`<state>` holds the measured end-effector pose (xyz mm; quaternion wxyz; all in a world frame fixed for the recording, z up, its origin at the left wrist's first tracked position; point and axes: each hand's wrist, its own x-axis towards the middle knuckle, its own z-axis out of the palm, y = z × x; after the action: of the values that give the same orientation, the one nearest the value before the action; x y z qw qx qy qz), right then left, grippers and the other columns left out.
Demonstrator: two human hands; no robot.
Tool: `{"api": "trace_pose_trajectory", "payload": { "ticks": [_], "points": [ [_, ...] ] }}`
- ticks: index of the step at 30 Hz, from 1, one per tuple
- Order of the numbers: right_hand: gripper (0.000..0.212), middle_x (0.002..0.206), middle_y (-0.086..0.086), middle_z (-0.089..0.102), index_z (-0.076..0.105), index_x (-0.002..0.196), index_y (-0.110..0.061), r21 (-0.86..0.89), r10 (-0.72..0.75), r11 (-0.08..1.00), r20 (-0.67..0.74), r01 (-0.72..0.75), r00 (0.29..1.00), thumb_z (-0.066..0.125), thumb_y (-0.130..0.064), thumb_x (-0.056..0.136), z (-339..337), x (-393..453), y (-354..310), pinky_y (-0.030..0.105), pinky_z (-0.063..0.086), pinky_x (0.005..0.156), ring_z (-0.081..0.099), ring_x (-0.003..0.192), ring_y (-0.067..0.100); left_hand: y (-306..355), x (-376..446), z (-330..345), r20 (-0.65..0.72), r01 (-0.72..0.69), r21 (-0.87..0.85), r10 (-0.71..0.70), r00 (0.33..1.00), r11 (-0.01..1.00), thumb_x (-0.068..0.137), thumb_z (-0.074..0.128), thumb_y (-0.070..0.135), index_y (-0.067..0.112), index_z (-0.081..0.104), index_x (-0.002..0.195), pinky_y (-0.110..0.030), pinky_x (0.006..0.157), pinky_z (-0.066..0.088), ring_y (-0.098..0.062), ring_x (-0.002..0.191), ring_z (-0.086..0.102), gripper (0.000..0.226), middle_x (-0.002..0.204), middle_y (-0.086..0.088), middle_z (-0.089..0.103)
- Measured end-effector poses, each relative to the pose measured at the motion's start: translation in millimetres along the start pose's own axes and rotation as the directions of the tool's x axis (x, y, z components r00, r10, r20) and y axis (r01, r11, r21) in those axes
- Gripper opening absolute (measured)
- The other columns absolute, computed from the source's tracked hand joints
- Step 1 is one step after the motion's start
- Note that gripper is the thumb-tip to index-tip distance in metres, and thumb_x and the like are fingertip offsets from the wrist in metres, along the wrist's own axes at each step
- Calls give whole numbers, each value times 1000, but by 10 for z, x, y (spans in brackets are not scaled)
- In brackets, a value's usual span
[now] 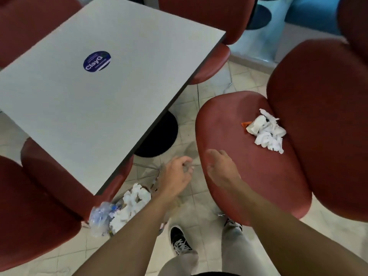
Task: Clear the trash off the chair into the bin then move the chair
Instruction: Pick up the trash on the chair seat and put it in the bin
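Item, one grey table (95,80), square-cornered, bearing a round blue sticker (97,61) near its middle; red chairs stand tucked on its near, left and far sides. Item, one red chair (258,176) to my right, well apart from the table, seat facing me and backrest rising on the right. Item, one wire bin (143,188) on the tiled floor between table and chair, holding white tissue (133,204) and crumpled clear plastic (99,218). Item, trash (265,131) on the chair seat, lying against the backrest: a heap of crumpled white tissue with an orange scrap (245,124) touching its left edge. Item, my left hand (177,174), over the bin, fingers curled at its rim; blurred, so I cannot tell whether they grip it. Item, my right hand (221,170), fingers straight and relaxed, palm down over the near left part of the seat, holding nothing, well short of the trash. Item, my two black shoes (180,242) with white laces, on the tiles below.
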<state>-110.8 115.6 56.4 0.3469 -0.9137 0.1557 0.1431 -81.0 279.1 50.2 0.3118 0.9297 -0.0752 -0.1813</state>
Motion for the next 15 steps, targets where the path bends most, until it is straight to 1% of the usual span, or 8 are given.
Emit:
{"api": "trace_pose_trajectory", "payload": {
  "ticks": [3, 7, 9, 11, 13, 15],
  "points": [
    [54, 125, 11, 49, 45, 138, -19, 23, 48, 999, -13, -47, 999, 54, -11, 85, -337, 128, 380, 36, 45, 94, 54, 113, 31, 429, 278, 224, 30, -40, 26, 39, 999, 999, 85, 65, 31, 34, 66, 108, -30, 85, 49, -9, 92, 58, 23, 99, 13, 59],
    [53, 130, 10, 47, 45, 139, -19, 64, 124, 991, -58, -120, 991, 56, -14, 87, -761, 317, 946, 35, 43, 96, 54, 116, 28, 995, 654, 633, 75, -107, 75, 102, 992, 991, 82, 68, 31, 33, 67, 104, -31, 80, 50, -9, 79, 56, 22, 88, 12, 56],
    [53, 133, 9, 45, 45, 139, -21, 89, 176, 981, -65, -170, 982, 56, -15, 87, -938, 420, 1252, 36, 44, 96, 54, 116, 27, 1248, 833, 871, 103, -133, 84, 124, 987, 988, 81, 69, 30, 32, 68, 103, -31, 79, 50, -8, 76, 55, 22, 82, 12, 53],
    [53, 136, 10, 43, 45, 139, -22, 106, 224, 971, -66, -216, 972, 55, -15, 87, -1064, 515, 1556, 36, 43, 96, 52, 119, 28, 1469, 992, 1096, 134, -144, 102, 130, 983, 984, 81, 69, 29, 32, 68, 104, -29, 79, 49, -10, 80, 56, 23, 83, 12, 53],
    [53, 137, 11, 43, 46, 138, -21, 138, 271, 956, -68, -260, 960, 55, -13, 87, -1164, 605, 1882, 33, 40, 98, 49, 122, 28, 1660, 1155, 1341, 179, -162, 131, 137, 974, 978, 82, 68, 29, 33, 67, 106, -26, 79, 47, -11, 86, 58, 25, 90, 13, 55],
    [51, 135, 8, 45, 48, 137, -23, 153, 321, 939, -68, -309, 944, 54, -14, 87, -1226, 703, 2205, 33, 40, 98, 49, 122, 28, 1804, 1323, 1598, 225, -191, 162, 152, 962, 968, 82, 67, 30, 32, 66, 109, -27, 82, 46, -13, 93, 59, 27, 98, 10, 58]
  ]
}}
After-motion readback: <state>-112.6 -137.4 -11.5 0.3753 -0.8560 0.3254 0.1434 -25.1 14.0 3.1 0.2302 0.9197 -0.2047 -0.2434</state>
